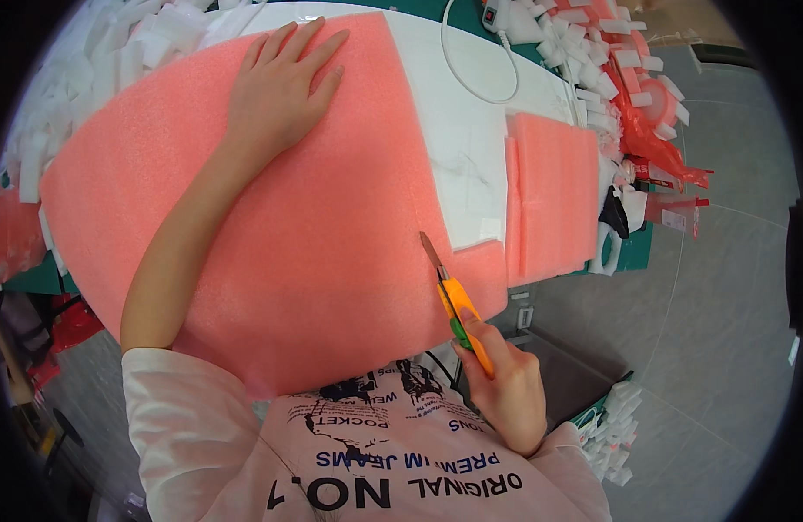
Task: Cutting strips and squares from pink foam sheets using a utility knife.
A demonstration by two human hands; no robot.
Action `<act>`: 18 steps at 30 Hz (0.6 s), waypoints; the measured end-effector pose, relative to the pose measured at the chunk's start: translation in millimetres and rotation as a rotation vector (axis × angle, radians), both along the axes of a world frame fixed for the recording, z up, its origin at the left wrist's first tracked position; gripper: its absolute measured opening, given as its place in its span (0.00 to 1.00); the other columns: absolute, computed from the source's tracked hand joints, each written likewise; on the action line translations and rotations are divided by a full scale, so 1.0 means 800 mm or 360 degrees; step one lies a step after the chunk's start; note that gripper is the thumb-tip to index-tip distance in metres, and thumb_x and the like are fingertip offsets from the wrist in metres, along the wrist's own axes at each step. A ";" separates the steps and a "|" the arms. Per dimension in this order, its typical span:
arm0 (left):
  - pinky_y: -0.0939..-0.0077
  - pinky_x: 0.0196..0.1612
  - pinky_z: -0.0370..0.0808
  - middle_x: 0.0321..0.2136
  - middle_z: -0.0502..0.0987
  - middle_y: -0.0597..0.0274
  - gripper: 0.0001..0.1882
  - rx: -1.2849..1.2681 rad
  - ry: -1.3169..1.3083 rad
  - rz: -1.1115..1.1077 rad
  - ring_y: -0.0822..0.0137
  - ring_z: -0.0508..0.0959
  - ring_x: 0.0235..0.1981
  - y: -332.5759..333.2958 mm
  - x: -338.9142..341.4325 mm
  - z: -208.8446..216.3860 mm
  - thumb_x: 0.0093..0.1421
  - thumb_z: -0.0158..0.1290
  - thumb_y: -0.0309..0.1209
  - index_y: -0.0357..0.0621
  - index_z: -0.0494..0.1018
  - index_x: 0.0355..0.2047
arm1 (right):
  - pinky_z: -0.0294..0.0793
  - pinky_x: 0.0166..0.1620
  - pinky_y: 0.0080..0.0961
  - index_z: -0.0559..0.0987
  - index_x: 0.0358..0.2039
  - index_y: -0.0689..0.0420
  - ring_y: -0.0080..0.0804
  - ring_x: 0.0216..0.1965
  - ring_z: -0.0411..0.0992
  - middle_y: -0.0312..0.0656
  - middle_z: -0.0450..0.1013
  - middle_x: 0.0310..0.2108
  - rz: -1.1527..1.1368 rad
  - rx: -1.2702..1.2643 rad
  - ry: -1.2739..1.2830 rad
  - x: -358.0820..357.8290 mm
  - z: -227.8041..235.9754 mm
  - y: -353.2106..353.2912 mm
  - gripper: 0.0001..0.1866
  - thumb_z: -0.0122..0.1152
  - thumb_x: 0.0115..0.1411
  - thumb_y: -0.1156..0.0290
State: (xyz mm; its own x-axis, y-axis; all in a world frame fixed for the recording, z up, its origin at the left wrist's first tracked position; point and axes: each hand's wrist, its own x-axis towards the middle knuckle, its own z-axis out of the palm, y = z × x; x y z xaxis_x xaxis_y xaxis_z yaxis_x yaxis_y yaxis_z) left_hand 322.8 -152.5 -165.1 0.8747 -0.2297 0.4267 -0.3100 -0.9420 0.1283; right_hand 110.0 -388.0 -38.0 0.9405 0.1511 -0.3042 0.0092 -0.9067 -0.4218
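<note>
A large sheet of pink foam [314, 235] covers most of the white table and hangs over its near edge. My left hand [280, 91] lies flat on the far part of the sheet, fingers spread. My right hand [504, 378] is wrapped round an orange utility knife [461, 306] with a green slider. Its blade is extended and points away from me, the tip over the sheet close to its right edge. A notch opens in that edge just right of the blade, and a narrower strip of foam [481, 271] continues below it.
A stack of cut pink foam pieces [554, 196] lies on the white tabletop [462, 165] to the right. A white cable [445, 52] with a switch loops at the back. White foam offcuts [97, 74] heap at the far left; more line the back right. Grey floor lies beyond.
</note>
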 end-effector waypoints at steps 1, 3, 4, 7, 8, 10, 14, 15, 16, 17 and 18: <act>0.66 0.58 0.51 0.54 0.60 0.65 0.20 0.0012 0.0008 -0.0006 0.60 0.58 0.55 0.000 0.000 0.000 0.58 0.39 0.41 0.59 0.62 0.52 | 0.66 0.19 0.34 0.68 0.48 0.52 0.43 0.15 0.66 0.46 0.66 0.16 -0.0006 0.0010 -0.0020 0.001 0.002 -0.007 0.24 0.58 0.48 0.75; 0.66 0.58 0.51 0.54 0.60 0.65 0.21 0.0003 -0.0007 0.0000 0.60 0.58 0.55 0.000 0.000 0.000 0.58 0.39 0.41 0.59 0.62 0.52 | 0.67 0.20 0.33 0.67 0.48 0.55 0.44 0.17 0.68 0.47 0.68 0.19 0.0080 0.0089 0.0008 0.008 0.013 -0.027 0.25 0.59 0.48 0.73; 0.66 0.58 0.51 0.54 0.60 0.65 0.21 0.0025 0.0011 0.0007 0.60 0.58 0.55 0.000 0.000 0.000 0.58 0.39 0.41 0.59 0.62 0.52 | 0.67 0.20 0.33 0.67 0.48 0.55 0.44 0.17 0.68 0.47 0.68 0.19 0.0090 0.0110 0.0025 0.012 0.018 -0.037 0.25 0.59 0.48 0.73; 0.66 0.58 0.51 0.54 0.60 0.65 0.21 0.0019 0.0015 -0.0007 0.60 0.58 0.55 0.000 0.000 0.001 0.58 0.39 0.41 0.59 0.62 0.52 | 0.67 0.21 0.32 0.66 0.48 0.59 0.43 0.19 0.69 0.47 0.71 0.22 0.0202 -0.0098 -0.0088 0.034 0.035 -0.073 0.27 0.61 0.47 0.71; 0.66 0.58 0.51 0.54 0.60 0.65 0.20 0.0011 0.0010 -0.0009 0.60 0.58 0.55 -0.001 0.000 0.001 0.58 0.39 0.41 0.59 0.63 0.52 | 0.67 0.20 0.30 0.67 0.48 0.58 0.41 0.17 0.68 0.44 0.69 0.20 0.0485 -0.0130 -0.0271 0.052 0.027 -0.086 0.28 0.62 0.44 0.71; 0.66 0.57 0.51 0.54 0.60 0.65 0.20 0.0011 0.0006 0.0000 0.60 0.58 0.55 -0.001 0.000 0.001 0.58 0.39 0.41 0.59 0.63 0.52 | 0.66 0.20 0.28 0.69 0.46 0.55 0.36 0.18 0.67 0.39 0.66 0.18 0.0890 -0.0291 -0.0328 0.085 0.018 -0.110 0.27 0.61 0.41 0.71; 0.66 0.57 0.51 0.54 0.61 0.64 0.20 0.0027 -0.0005 0.0009 0.60 0.58 0.55 -0.001 -0.002 0.002 0.58 0.40 0.40 0.59 0.63 0.52 | 0.64 0.21 0.25 0.71 0.43 0.53 0.30 0.19 0.66 0.36 0.63 0.18 0.1232 -0.0390 -0.0482 0.134 -0.012 -0.137 0.24 0.59 0.42 0.71; 0.66 0.57 0.52 0.54 0.61 0.64 0.20 0.0018 -0.0022 0.0004 0.60 0.58 0.55 -0.001 -0.002 0.002 0.58 0.40 0.40 0.59 0.63 0.52 | 0.64 0.22 0.26 0.72 0.42 0.54 0.31 0.19 0.65 0.36 0.63 0.18 0.1244 -0.0378 -0.0516 0.142 -0.016 -0.140 0.25 0.59 0.39 0.72; 0.66 0.57 0.52 0.54 0.61 0.64 0.20 0.0031 -0.0011 0.0013 0.60 0.58 0.55 -0.001 -0.002 0.003 0.58 0.40 0.40 0.59 0.63 0.52 | 0.63 0.23 0.27 0.72 0.41 0.55 0.33 0.20 0.65 0.36 0.63 0.18 0.1257 -0.0366 -0.0551 0.149 -0.020 -0.141 0.26 0.59 0.35 0.72; 0.66 0.57 0.52 0.54 0.61 0.64 0.20 0.0029 0.0003 0.0003 0.60 0.58 0.55 -0.001 -0.002 0.003 0.58 0.40 0.40 0.59 0.63 0.52 | 0.63 0.23 0.27 0.72 0.41 0.55 0.33 0.20 0.65 0.36 0.63 0.18 0.1264 -0.0357 -0.0552 0.154 -0.022 -0.142 0.26 0.59 0.35 0.72; 0.66 0.57 0.52 0.54 0.61 0.64 0.20 0.0010 0.0005 -0.0011 0.60 0.58 0.55 -0.001 -0.002 0.003 0.57 0.40 0.40 0.59 0.63 0.52 | 0.63 0.23 0.27 0.72 0.41 0.54 0.33 0.20 0.65 0.36 0.63 0.18 0.1277 -0.0334 -0.0564 0.157 -0.022 -0.142 0.25 0.59 0.36 0.72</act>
